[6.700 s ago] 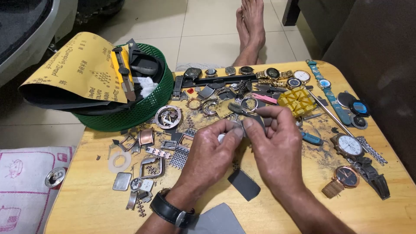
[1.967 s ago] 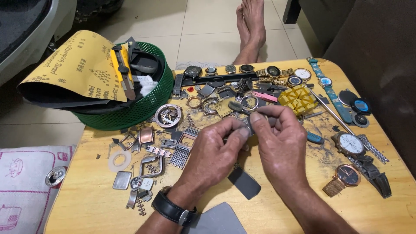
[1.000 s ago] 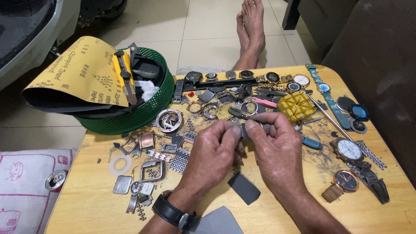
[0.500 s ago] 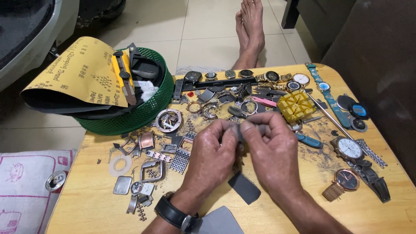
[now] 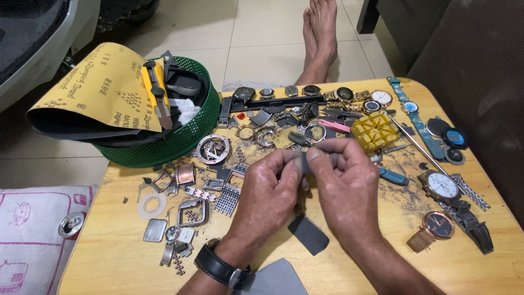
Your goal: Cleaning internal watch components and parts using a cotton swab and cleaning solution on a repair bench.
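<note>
Both hands pinch one small grey strip over the table.
Left hand (image 5: 273, 188) and right hand (image 5: 344, 183) fingertips clamp the strip (image 5: 303, 162); it looks thin, light, bendy — best gripped at its ends.

Both forearms reach forward side by side, the left hand (image 5: 273, 188) and right hand (image 5: 344, 183) meeting with fingers (image 5: 314, 155) pinched together, knuckles up.

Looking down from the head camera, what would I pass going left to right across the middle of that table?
Pink-printed cloth → white ring → left hand → right hand → white-faced watch → steel bracelet piece.
</note>
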